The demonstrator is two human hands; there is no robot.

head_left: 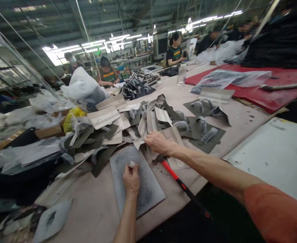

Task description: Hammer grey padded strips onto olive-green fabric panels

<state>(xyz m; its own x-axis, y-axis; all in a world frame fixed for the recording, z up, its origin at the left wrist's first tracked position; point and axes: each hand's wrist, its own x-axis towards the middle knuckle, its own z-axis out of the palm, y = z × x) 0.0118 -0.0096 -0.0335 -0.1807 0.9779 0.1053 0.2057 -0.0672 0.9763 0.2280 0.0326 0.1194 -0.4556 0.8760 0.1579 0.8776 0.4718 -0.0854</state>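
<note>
Cut panels (pixel 118 125), beige and olive, lie heaped across the middle of the worktable (pixel 92 206), just beyond a grey slab (pixel 148 192). A red-handled hammer (pixel 176 177) lies beside the slab, under the right forearm. Right hand (pixel 158 142) closes on a beige panel (pixel 172 135) at the heap's near edge. The left hand (pixel 131 179) pinches a small whitish lump (pixel 131 164) against the slab. Likely risks: a tug drags neighbouring panels loose, or the forearm nudges the hammer off the table.

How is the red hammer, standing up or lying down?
Lying down. The hammer lies flat on the table, its head near the right hand, handle pointing to the table's edge.
</note>
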